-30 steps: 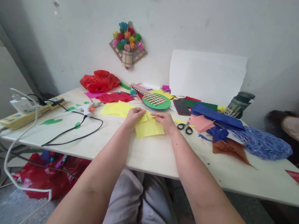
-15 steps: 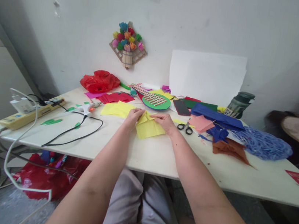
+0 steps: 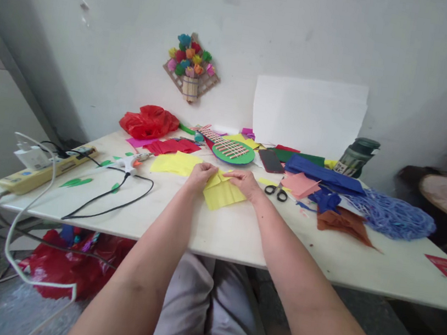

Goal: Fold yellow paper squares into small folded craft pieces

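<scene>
Both hands are closed on one piece of work: my left hand (image 3: 201, 175) and my right hand (image 3: 245, 183) pinch the upper edge of a yellow sheet (image 3: 223, 196) from either side, near each other with a short stretch of paper between them. I take this yellow sheet as my landmark. It sits above the near part of the white table (image 3: 233, 241), directly before me; whether its lower edge touches the tabletop I cannot tell. As I judge it, the shaping has only begun: the top is bunched and creased between my fingers, while the lower part hangs broad and nearly flat, so most of it is left unformed. Whether it is one layer or several I cannot make out. More yellow paper (image 3: 177, 163) lies just left of the sheet, unworked as far as I see. Farther left are the glue gun (image 3: 127, 163) and green leaf shapes (image 3: 76, 182), already cut out but lying loose. Right of the sheet, the scissors (image 3: 277, 189) rest unused beside some pink squares (image 3: 301, 184). Beyond it lies a green disc (image 3: 238, 160) with a lattice of sticks (image 3: 228, 146), already assembled.
</scene>
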{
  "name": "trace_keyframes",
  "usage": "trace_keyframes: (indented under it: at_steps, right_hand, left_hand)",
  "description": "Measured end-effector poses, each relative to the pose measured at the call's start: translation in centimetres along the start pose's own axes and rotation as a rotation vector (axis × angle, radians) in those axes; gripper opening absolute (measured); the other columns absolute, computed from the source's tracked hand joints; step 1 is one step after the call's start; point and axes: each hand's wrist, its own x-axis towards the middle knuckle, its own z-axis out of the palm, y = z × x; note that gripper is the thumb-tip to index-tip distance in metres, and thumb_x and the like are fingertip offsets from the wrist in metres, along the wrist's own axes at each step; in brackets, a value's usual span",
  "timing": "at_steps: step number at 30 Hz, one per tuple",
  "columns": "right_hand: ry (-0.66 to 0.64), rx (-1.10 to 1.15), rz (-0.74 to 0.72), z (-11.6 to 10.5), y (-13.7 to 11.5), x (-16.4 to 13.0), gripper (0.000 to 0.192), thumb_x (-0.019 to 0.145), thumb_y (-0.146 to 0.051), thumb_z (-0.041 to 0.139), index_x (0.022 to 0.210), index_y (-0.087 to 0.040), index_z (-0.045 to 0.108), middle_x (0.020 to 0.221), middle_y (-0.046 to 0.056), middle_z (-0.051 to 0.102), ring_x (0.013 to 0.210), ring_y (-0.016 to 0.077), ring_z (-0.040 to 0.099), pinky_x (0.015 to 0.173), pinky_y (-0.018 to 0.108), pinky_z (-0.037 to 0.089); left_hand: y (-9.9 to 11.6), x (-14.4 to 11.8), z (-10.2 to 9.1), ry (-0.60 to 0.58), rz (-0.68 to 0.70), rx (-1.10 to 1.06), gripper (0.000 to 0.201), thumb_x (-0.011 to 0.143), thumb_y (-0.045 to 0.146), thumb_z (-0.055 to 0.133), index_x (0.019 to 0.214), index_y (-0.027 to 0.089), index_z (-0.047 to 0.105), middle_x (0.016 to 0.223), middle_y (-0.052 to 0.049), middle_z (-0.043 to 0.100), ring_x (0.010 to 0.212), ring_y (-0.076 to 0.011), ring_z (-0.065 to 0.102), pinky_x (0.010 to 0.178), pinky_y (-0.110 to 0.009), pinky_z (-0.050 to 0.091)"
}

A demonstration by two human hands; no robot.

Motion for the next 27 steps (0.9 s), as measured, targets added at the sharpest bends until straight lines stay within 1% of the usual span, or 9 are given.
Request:
trace_keyframes:
  at_steps: [4,6,7,10,13,16,18,22,27]
  right_hand:
    - [-0.028,0.088,-0.001,-0.4,-0.8,-0.3,0.025,0.069,-0.023,0.045,0.075,-0.018,0.069,0.083,0.003,0.066,0.089,0.0185,0.055,0.085,0.032,0.037]
    - [0.021,0.115,0.051,-0.4,-1.0,-0.3,0.024,0.070,-0.031,0.048,0.072,-0.016,0.068,0.079,0.004,0.066,0.084,0.0184,0.056,0.081,0.031,0.039]
    - [0.052,0.119,0.095,-0.3,-1.1,-0.4,0.025,0.069,-0.034,0.051,0.071,-0.015,0.067,0.074,0.003,0.065,0.078,0.0178,0.057,0.076,0.031,0.041]
    - [0.083,0.144,0.175,0.1,-1.0,-0.3,0.026,0.060,-0.034,0.061,0.078,-0.015,0.064,0.062,0.000,0.062,0.064,0.0148,0.056,0.067,0.029,0.043]
    - [0.082,0.208,0.227,0.3,-0.8,-0.2,0.029,0.058,-0.033,0.063,0.081,-0.016,0.063,0.061,0.000,0.061,0.061,0.0139,0.055,0.065,0.029,0.042]
    - [0.063,0.277,0.280,0.3,-0.6,-0.1,0.026,0.056,-0.032,0.065,0.075,-0.014,0.063,0.064,0.002,0.062,0.061,0.0132,0.055,0.065,0.029,0.042]
    - [0.069,0.284,0.297,0.2,-0.5,-0.1,0.023,0.054,-0.030,0.066,0.069,-0.014,0.062,0.063,0.001,0.062,0.059,0.0120,0.054,0.063,0.027,0.042]
    - [0.092,0.277,0.336,0.3,-0.2,-0.2,0.019,0.051,-0.028,0.067,0.061,-0.014,0.059,0.056,-0.001,0.059,0.052,0.0107,0.052,0.057,0.026,0.041]
    - [0.096,0.281,0.348,0.3,-0.1,-0.2,0.019,0.050,-0.028,0.067,0.060,-0.014,0.058,0.054,-0.001,0.059,0.051,0.0113,0.052,0.055,0.026,0.042]
  left_hand:
    - [-0.1,0.0,0.0,-0.007,0.033,0.050,0.026,0.062,0.039,0.058,0.061,0.014,0.051,0.049,0.003,0.048,0.043,-0.0068,0.040,0.043,-0.019,0.028]
    - [-0.1,0.1,-0.1,0.000,0.052,0.103,0.027,0.062,0.040,0.057,0.061,0.014,0.051,0.050,0.003,0.048,0.045,-0.0073,0.041,0.044,-0.019,0.029]
    - [-0.2,0.1,-0.1,0.005,0.061,0.136,0.027,0.062,0.041,0.057,0.061,0.014,0.051,0.050,0.003,0.048,0.046,-0.0074,0.041,0.044,-0.019,0.029]
    - [-0.2,0.3,-0.2,0.018,0.089,0.208,0.028,0.063,0.042,0.056,0.060,0.014,0.052,0.051,0.003,0.047,0.047,-0.0075,0.039,0.045,-0.019,0.028]
    - [-0.1,0.4,-0.1,0.028,0.111,0.242,0.028,0.063,0.042,0.055,0.060,0.015,0.051,0.050,0.003,0.045,0.047,-0.0073,0.037,0.045,-0.020,0.028]
    - [-0.1,0.5,0.0,0.042,0.134,0.281,0.028,0.064,0.043,0.054,0.059,0.015,0.050,0.050,0.003,0.043,0.047,-0.0071,0.035,0.045,-0.019,0.027]
    - [-0.1,0.6,0.1,0.044,0.145,0.298,0.028,0.064,0.043,0.053,0.059,0.015,0.049,0.050,0.003,0.043,0.047,-0.0072,0.035,0.045,-0.019,0.027]
    - [0.2,0.4,0.2,0.039,0.131,0.309,0.030,0.064,0.044,0.053,0.058,0.015,0.049,0.049,0.003,0.043,0.047,-0.0074,0.036,0.045,-0.020,0.027]
    - [0.7,-0.1,0.3,-0.002,0.050,0.235,0.033,0.062,0.047,0.056,0.061,0.014,0.051,0.049,0.003,0.045,0.045,-0.0076,0.038,0.045,-0.021,0.028]
